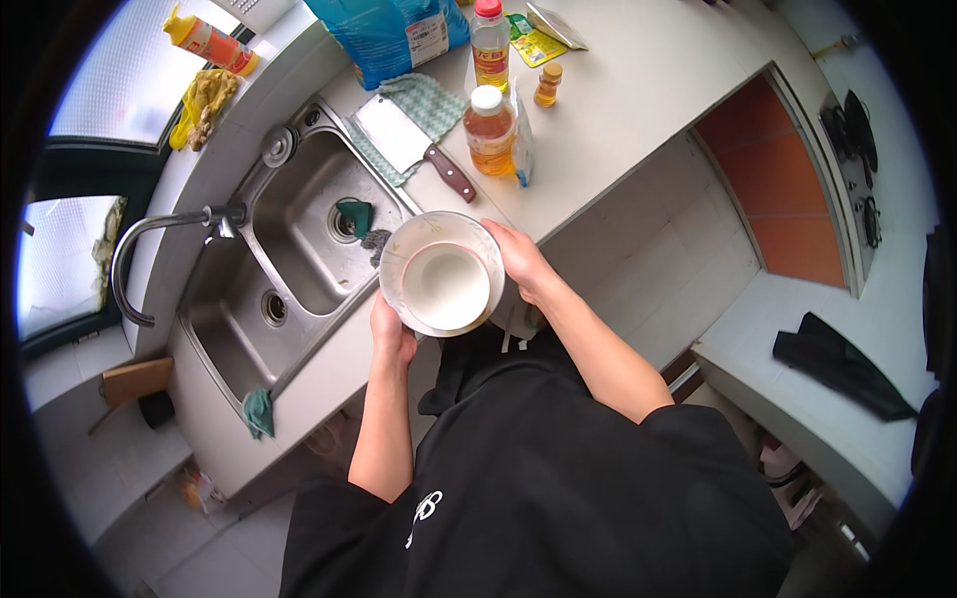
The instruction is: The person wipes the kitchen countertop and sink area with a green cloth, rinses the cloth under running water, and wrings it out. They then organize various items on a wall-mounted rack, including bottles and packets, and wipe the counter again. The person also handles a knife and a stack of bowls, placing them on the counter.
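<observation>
Both my hands hold a stack of bowls at waist height, beside the front edge of the sink. The outer large bowl [397, 261] is pale with a faint leaf pattern. Nested inside it sits a smaller white bowl [447, 288] with a pinkish rim. My left hand [390, 329] grips the outer bowl at its lower left side. At its upper right, my right hand [519, 254] has hold of the same bowl. The fingers beneath the stack are hidden. Just beyond lies a steel double-basin sink [295, 224].
A cleaver [400, 134] rests on a green-and-white cloth [430, 101], handle towards me. Beside it stand an oil bottle [490, 138], a red-capped bottle [490, 52] and a small jar [549, 86]. The faucet [172, 220] arches over the sink. A green rag [259, 411] hangs at the counter edge.
</observation>
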The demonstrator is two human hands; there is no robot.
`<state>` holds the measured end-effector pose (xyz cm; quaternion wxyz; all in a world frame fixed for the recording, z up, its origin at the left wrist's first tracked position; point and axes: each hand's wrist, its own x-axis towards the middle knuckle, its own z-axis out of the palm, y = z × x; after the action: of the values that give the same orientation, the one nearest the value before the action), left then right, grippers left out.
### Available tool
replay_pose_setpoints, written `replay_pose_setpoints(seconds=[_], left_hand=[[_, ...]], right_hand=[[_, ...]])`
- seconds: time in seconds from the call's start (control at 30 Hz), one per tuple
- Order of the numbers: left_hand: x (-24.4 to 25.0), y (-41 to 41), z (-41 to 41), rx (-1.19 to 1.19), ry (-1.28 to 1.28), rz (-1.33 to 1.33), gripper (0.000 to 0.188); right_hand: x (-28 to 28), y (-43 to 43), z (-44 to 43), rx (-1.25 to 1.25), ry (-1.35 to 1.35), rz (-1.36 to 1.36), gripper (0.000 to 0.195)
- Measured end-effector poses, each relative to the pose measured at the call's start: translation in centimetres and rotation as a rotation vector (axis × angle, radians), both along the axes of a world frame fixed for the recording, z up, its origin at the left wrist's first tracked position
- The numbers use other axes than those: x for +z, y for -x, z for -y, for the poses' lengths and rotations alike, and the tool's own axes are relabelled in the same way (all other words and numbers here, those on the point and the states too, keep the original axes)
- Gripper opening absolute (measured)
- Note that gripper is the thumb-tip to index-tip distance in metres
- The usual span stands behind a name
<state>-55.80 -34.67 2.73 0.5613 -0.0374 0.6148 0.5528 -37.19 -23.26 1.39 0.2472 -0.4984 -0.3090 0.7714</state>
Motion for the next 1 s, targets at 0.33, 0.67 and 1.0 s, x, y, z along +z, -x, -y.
replay_pose_setpoints(seconds=[0.33,0.67,1.0], left_hand=[[-2.2,-2.3,0.0,0.222,0.025,0.041,0.04],[-2.2,-0.6,-1.1,0.121,0.133,-0.041,0.052],[7.2,-4.5,-7.6,0.571,0.082,-0.577,0.052]], right_hand=[[-1.9,-3.1,-2.9,0.06,0.142,-0.107,0.048],[-0.9,-9.7,-13.4,0.132,-0.192,0.261,0.043],[1.0,-7.8,-23.7,0.644,-0.545,0.155,0.06]])
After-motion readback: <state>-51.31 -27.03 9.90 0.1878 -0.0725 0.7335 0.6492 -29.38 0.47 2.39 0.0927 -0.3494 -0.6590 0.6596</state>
